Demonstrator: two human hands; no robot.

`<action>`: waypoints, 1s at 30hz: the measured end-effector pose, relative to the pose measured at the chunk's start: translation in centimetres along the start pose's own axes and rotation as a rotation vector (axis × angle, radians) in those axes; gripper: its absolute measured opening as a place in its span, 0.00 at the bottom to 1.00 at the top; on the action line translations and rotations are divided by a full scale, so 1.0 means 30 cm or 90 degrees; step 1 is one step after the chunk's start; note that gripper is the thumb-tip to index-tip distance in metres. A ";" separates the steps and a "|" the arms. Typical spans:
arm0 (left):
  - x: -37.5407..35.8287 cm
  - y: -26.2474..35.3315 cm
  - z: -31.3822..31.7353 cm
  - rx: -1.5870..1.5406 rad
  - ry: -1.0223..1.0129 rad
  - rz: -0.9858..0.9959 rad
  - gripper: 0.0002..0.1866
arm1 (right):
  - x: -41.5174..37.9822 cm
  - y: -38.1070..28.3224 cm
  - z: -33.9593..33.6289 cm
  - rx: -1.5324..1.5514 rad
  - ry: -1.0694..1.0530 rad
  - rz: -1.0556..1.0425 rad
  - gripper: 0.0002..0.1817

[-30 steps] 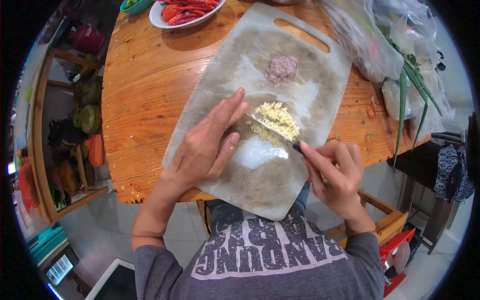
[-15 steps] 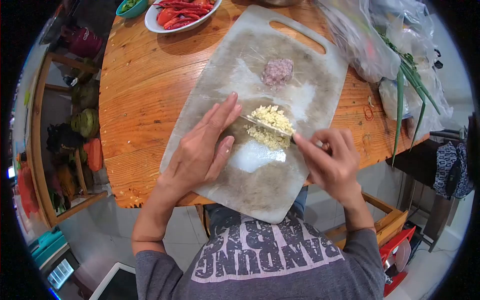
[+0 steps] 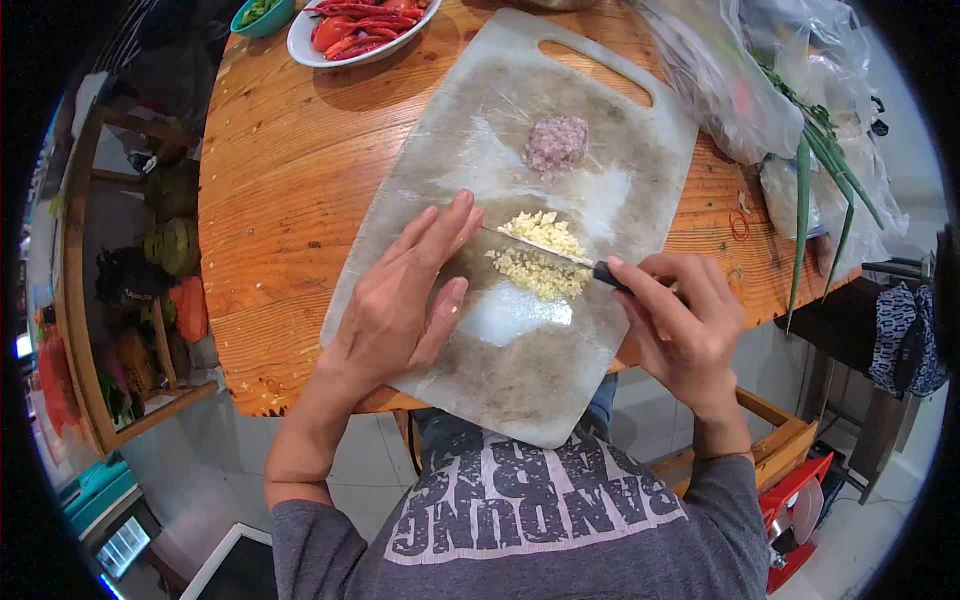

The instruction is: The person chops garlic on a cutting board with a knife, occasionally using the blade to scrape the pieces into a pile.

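Note:
My right hand [image 3: 688, 318] grips the black handle of a kitchen knife [image 3: 545, 249]. Its blade lies across a pile of finely chopped garlic [image 3: 550, 232], splitting it into an upper and a lower heap. My left hand [image 3: 405, 285] is spread out at the left of the pile, fingers extended, with fingertips close to the knife's tip. Under both is a worn, pale cutting board [image 3: 520, 390] set at a slant. Farther up on the board sits a small mound of minced shallot [image 3: 556, 146].
At the back left are a white bowl [image 3: 300, 50] of red chillies and tomatoes and a teal bowl [image 3: 262, 18] with something green. Plastic bags [image 3: 720, 90] and green onion leaves [image 3: 803, 220] lie along the right table edge. A red rubber band [image 3: 738, 225] is near them.
My right hand has shifted a little to the right and drawn back, so more of the knife's black handle shows. The left hand stays almost in place.

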State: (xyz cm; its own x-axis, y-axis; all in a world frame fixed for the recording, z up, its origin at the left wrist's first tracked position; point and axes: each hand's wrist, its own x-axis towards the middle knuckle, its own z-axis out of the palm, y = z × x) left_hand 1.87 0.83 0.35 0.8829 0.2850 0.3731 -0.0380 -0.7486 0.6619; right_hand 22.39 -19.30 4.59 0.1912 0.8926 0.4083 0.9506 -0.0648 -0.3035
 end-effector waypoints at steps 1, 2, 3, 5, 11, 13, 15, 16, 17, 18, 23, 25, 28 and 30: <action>0.006 0.001 0.003 0.003 -0.006 -0.008 0.37 | 0.006 0.011 0.004 -0.010 0.004 -0.013 0.23; 0.014 0.005 0.011 0.004 -0.011 -0.018 0.37 | 0.018 0.028 0.011 -0.021 0.006 -0.026 0.22; 0.017 0.009 0.015 0.005 -0.014 -0.027 0.37 | 0.022 0.038 0.013 -0.033 0.008 -0.040 0.22; 0.023 0.009 0.008 0.018 -0.017 -0.031 0.38 | -0.007 0.062 0.059 0.023 0.003 0.010 0.22; 0.021 0.013 0.002 0.016 -0.017 -0.041 0.38 | -0.013 -0.001 0.042 0.028 0.016 0.018 0.21; 0.027 0.012 0.003 0.008 -0.013 -0.040 0.37 | -0.024 -0.001 0.033 0.019 0.028 0.018 0.21; 0.019 0.013 0.009 -0.011 -0.020 -0.039 0.37 | -0.028 -0.034 0.007 -0.007 0.014 0.013 0.22; 0.012 0.012 0.009 -0.011 -0.019 -0.044 0.37 | -0.035 -0.037 0.013 0.011 0.006 0.026 0.22; 0.013 0.007 0.010 -0.010 -0.013 -0.044 0.37 | -0.038 -0.029 0.023 0.024 0.002 0.034 0.22; 0.016 0.006 0.012 -0.010 -0.006 -0.044 0.37 | -0.040 -0.020 0.029 0.037 -0.003 0.042 0.22; 0.007 0.007 0.005 -0.015 -0.021 -0.048 0.37 | -0.052 -0.042 0.035 0.033 -0.004 0.042 0.22; 0.015 0.002 0.007 -0.021 -0.012 -0.050 0.36 | -0.046 -0.033 0.025 0.049 -0.005 0.051 0.21; 0.006 0.006 0.010 -0.037 -0.020 -0.059 0.34 | -0.058 -0.007 0.069 0.104 -0.003 0.069 0.21; 0.004 -0.004 0.009 -0.040 -0.021 -0.050 0.35 | -0.033 -0.014 0.029 0.061 -0.006 0.047 0.21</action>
State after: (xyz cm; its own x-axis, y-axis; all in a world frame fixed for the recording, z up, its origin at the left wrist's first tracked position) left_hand 2.13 0.78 0.15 0.8993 0.3208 0.2971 0.0037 -0.6851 0.7285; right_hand 21.57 -19.75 3.55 0.2566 0.8914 0.3735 0.9062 -0.0875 -0.4136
